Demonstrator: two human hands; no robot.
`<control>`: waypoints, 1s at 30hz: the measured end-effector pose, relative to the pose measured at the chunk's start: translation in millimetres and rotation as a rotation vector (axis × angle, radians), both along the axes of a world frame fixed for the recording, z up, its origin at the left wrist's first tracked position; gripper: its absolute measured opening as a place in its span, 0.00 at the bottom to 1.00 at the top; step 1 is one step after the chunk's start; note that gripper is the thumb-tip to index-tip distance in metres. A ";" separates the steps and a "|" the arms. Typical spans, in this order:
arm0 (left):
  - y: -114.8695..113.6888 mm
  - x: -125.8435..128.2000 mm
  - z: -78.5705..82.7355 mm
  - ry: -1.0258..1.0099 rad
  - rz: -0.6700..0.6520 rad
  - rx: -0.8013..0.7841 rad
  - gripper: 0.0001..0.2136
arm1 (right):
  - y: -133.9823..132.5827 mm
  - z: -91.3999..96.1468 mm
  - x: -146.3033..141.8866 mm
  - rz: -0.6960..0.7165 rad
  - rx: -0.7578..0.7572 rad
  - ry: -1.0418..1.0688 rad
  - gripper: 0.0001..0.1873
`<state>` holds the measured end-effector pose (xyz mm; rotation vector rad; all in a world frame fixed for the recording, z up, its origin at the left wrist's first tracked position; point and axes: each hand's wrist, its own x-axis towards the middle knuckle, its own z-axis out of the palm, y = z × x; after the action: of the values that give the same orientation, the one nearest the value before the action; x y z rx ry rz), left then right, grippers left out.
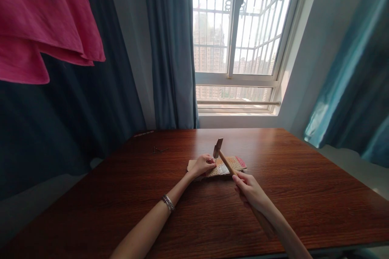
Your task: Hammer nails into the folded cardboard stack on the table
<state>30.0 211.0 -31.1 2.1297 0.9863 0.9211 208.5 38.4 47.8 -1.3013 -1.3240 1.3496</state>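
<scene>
The right hand [247,188] has its fingers clenched around the wooden handle of a hammer [226,162] - the metal head is raised just above the left hand [203,164]. The left fingers pinch a small nail [215,160] upright on a perforated board [232,164] - it lies flat on the tabletop [288,170], near the middle.

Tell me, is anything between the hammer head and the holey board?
Yes. The left hand rests its fingertips on the board just below the hammer head, pinching something too small to tell. The right hand holds the handle.
</scene>
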 end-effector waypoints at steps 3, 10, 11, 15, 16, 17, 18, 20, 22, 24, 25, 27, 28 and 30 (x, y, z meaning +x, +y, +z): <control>0.2 -0.3 -0.3 0.004 -0.010 0.009 0.08 | -1.0 1.8 1.3 0.000 0.027 0.020 0.20; 1.8 -0.6 -1.9 0.010 -0.002 0.045 0.08 | -3.2 -0.9 3.5 -0.006 0.028 0.034 0.21; 2.0 -0.4 -2.2 0.014 0.004 0.044 0.08 | -3.4 -1.7 3.4 -0.009 0.018 0.033 0.22; 3.0 -0.5 -3.3 0.021 0.007 0.037 0.09 | -4.3 -0.2 3.5 -0.021 -0.001 0.041 0.23; 3.3 -0.7 -3.7 0.019 0.002 0.037 0.09 | -4.5 0.9 3.7 -0.023 0.001 0.042 0.23; 3.5 -1.0 -4.0 0.017 -0.004 0.040 0.09 | -4.7 1.9 3.9 -0.023 0.005 0.043 0.23; 3.8 -1.2 -4.3 0.015 -0.008 0.045 0.09 | -4.8 2.7 4.2 -0.023 0.010 0.042 0.22; 4.3 -1.6 -5.1 0.011 -0.017 0.054 0.09 | -4.8 3.1 4.6 -0.018 0.017 0.043 0.21; 4.5 -1.8 -5.7 0.011 -0.020 0.053 0.09 | -4.5 1.8 4.3 -0.007 0.021 0.046 0.20; 4.5 -2.0 -5.9 0.016 -0.013 0.036 0.09 | -3.9 -0.6 3.2 0.003 0.022 0.049 0.20; 4.5 -2.1 -5.9 0.018 -0.010 0.026 0.09 | -3.6 -1.8 2.5 0.006 0.022 0.050 0.20; 4.3 -2.4 -5.6 0.014 -0.013 0.018 0.10 | -3.0 -3.7 1.1 0.009 0.024 0.044 0.20; 4.2 -2.5 -5.4 0.008 -0.020 0.020 0.10 | -2.7 -4.3 0.4 0.009 0.025 0.041 0.20; 4.0 -2.4 -5.0 -0.008 -0.034 0.026 0.10 | -2.3 -4.8 -0.8 0.014 0.029 0.039 0.20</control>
<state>27.5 215.0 -36.1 2.1561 0.9355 0.9297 207.6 36.1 43.0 -1.2424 -1.3233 1.3543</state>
